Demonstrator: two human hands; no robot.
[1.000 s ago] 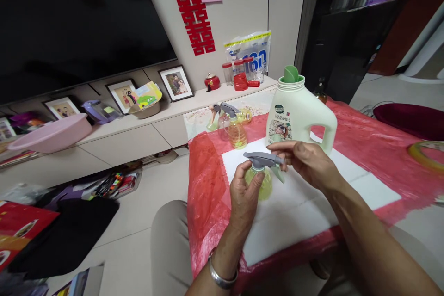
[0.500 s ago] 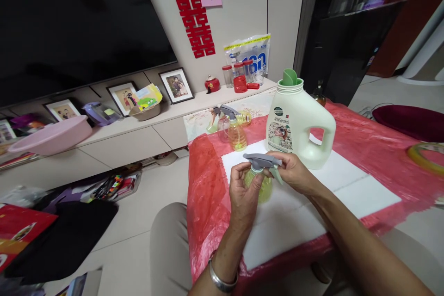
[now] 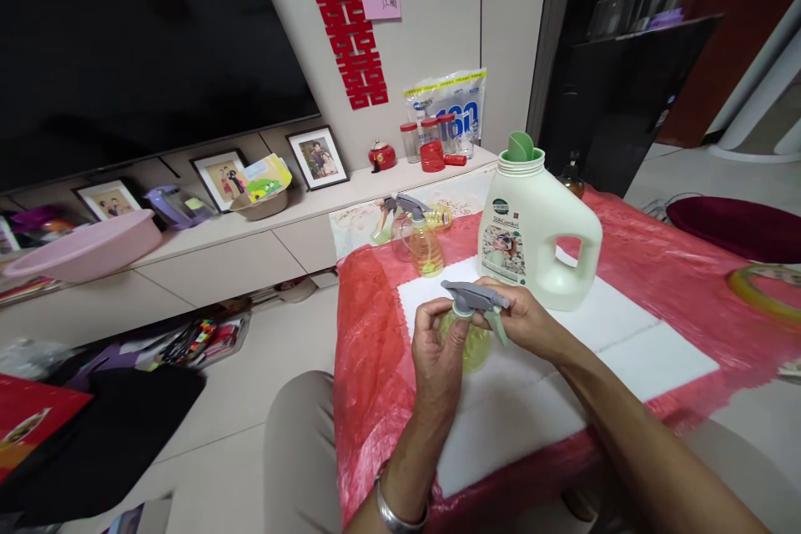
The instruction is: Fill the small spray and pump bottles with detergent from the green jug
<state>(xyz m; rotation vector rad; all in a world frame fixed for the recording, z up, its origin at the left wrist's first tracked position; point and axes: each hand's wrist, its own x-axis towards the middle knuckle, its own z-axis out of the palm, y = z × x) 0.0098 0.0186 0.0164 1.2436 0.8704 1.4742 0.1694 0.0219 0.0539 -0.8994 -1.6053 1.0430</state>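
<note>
Over the white board (image 3: 626, 350) I hold a spray bottle (image 3: 479, 348) with a see-through yellowish body. My left hand (image 3: 436, 359) is closed around its neck, thumb in front. On top sits a grey spray head (image 3: 474, 297) with a pale green trigger pointing down to the right. The fingers of my right hand (image 3: 531, 321) are closed on the nozzle end of that head; some fingertips are hidden behind it. Just behind my hands stands a large pale green jug (image 3: 569, 221) with a green cup-shaped piece (image 3: 519, 147) in its mouth.
Other spray bottles (image 3: 427, 250) stand or lie behind on the red plastic sheet (image 3: 369, 334). A roll of yellow tape (image 3: 760, 292) lies at the right. Along the wall, a low cabinet (image 3: 213, 267) carries picture frames, a pink basin (image 3: 88, 246) and red-lidded jars (image 3: 410, 142).
The view has shifted slightly. The spray head's trigger now shows more fully, hanging lower beside my right fingers. Both hands keep their hold on the spray bottle.
</note>
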